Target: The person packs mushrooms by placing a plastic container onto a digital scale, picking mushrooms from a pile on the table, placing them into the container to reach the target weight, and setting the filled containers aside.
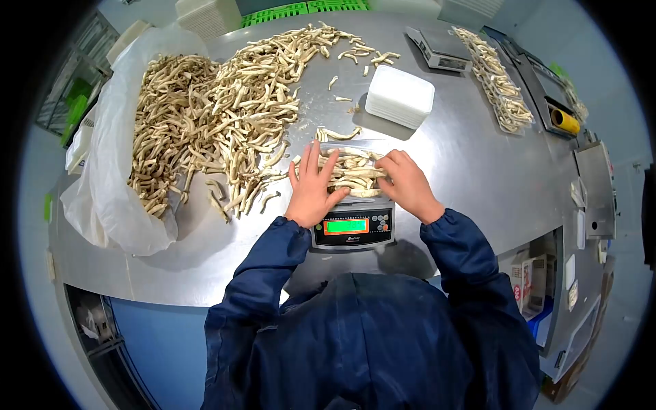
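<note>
Long pale mushrooms lie side by side in a shallow tray on a digital scale with a lit green display. Its digits are too small to read. My left hand rests on the left end of these mushrooms, fingers spread. At the right end, my right hand has its fingers bent and drawn together on the mushroom ends; its grip is partly hidden. A few loose mushrooms lie just behind the scale. Farther left is a large heap of mushrooms on the steel table.
A stack of white trays stands behind the scale. A plastic bag lies open around the heap's left side. Filled trays line the back right, beside a second scale. A yellow roll sits at the far right.
</note>
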### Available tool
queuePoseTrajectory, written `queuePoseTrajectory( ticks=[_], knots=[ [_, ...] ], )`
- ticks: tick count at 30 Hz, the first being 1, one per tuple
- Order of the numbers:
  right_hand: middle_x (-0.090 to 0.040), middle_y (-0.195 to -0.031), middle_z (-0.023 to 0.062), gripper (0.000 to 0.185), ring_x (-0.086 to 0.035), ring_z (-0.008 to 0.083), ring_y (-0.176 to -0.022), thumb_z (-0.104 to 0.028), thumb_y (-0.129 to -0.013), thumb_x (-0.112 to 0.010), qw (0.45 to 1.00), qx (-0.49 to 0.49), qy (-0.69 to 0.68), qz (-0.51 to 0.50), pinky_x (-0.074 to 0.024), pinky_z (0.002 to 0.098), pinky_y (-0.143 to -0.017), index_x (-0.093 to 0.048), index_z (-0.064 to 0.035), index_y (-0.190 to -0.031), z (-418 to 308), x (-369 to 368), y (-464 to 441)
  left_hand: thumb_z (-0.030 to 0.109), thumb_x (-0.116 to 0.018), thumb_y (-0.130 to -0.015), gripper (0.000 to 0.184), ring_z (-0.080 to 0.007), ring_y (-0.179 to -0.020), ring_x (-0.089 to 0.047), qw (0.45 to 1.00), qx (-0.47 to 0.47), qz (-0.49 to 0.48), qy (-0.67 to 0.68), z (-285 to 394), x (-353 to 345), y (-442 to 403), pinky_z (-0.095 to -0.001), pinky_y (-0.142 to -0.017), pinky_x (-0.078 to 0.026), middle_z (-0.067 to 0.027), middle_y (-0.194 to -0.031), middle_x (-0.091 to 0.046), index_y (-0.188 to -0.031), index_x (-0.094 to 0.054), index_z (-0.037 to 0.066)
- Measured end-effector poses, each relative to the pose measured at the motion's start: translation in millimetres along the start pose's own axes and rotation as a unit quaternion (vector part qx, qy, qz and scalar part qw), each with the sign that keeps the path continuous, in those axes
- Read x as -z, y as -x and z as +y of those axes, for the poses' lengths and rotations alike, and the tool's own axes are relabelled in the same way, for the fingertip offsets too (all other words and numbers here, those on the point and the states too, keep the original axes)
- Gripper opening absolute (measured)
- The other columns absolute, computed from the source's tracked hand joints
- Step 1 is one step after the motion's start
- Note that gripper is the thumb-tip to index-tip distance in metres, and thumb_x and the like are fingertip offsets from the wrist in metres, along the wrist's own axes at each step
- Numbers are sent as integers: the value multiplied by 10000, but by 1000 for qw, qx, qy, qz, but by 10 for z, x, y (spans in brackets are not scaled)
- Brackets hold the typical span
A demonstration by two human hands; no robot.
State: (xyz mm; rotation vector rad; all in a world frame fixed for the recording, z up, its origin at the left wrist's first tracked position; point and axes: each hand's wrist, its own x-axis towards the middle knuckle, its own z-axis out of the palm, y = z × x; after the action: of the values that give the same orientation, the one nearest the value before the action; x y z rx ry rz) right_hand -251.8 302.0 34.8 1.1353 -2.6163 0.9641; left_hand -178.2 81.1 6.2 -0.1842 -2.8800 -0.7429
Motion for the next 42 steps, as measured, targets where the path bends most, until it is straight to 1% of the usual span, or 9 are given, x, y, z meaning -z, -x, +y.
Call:
queuePoseTrajectory(
  ticks=[5, 11, 26, 29, 32, 33, 37, 40, 42],
  knots=[
    [-508, -837, 113, 178, -523, 299, -839, -48, -704, -619, 996, 38, 74, -36, -448, 394, -735, -549, -42, -867, 44, -38, -70, 468, -600, -843, 721, -397, -1401, -110, 999, -3, -14, -41, 71, -21, -9, -605, -1081, -60, -219, -1512, -140, -1431, -337, 145],
    [-524, -829, 95, 192, -534, 282, -821, -51, -710, -640, 994, 9, 106, 8, -457, 377, -710, -532, -47, -868, 22, 2, -83, 476, -593, -845, 754, -389, -1402, -113, 1000, 2, -8, -22, 65, -7, 10, -589, -1089, -55, -217, -1511, -143, -1434, -310, 99],
    [-565, -809, 90, 94, -551, 283, -805, -78, -775, -631, 999, 23, 16, -18, -470, 366, -694, -582, -30, -839, 5, -30, -105, 523, -591, -832, 846, -386, -1404, -110, 999, 22, -22, -16, -45, -14, 76, -589, -1089, -55, -214, -1518, -124, -1462, -230, 88],
    [-592, -968, 123, 215, -551, 306, -938, -124, -797, -632, 1000, -19, 0, 3, -465, 374, -801, -600, -26, -985, -23, -6, -101, 524, -610, -816, 903, -385, -1406, -104, 999, 25, -22, -4, -58, -25, 83, -585, -1091, -53, -214, -1519, -116, -1466, -190, 59],
    [-516, -1238, 186, 432, -468, 347, -1161, -203, -825, -622, 998, 14, 21, 53, -397, 390, -965, -535, -21, -1207, -44, -91, -200, 530, -638, -788, 974, -379, -1409, -100, 999, 29, -21, 23, -56, -39, 71, -582, -1093, -51, -214, -1520, -110, -1464, -155, 23],
    [-352, -1421, 213, 588, -323, 373, -1314, -287, -853, -592, 999, -7, 43, -20, -275, 434, -1079, -415, -20, -1347, -31, -152, -205, 532, -649, -777, 998, -376, -1410, -99, 999, 29, -20, 34, -53, -42, 57, -581, -1093, -50, -214, -1521, -108, -1462, -144, 11],
    [-331, -1433, 236, 630, -282, 363, -1354, -404, -883, -555, 995, 28, 79, -63, -211, 502, -1094, -406, -10, -1352, -78, -400, -197, 519, -668, -761, 1023, -364, -1418, -93, 999, 16, -36, 28, -44, -17, 58, -561, -1102, -48, -218, -1521, -103, -1461, -130, 2],
    [-326, -1435, 236, 636, -282, 362, -1354, -409, -882, -553, 994, 20, 90, -65, -205, 507, -1095, -404, -10, -1353, -86, -372, -190, 506, -658, -776, 1016, -363, -1419, -87, 997, 11, -44, 63, -92, 39, 82, -541, -1109, -48, -228, -1517, -106, -1462, -112, -8],
    [-383, -1394, 235, 563, -346, 363, -1308, -345, -887, -565, 999, 3, 53, 6, -261, 469, -1070, -445, -6, -1319, -14, -275, -214, 476, -648, -797, 984, -364, -1415, -106, 995, 4, -25, 98, -166, 64, 115, -502, -1120, -75, -239, -1511, -125, -1460, -116, -19]
  ],
)
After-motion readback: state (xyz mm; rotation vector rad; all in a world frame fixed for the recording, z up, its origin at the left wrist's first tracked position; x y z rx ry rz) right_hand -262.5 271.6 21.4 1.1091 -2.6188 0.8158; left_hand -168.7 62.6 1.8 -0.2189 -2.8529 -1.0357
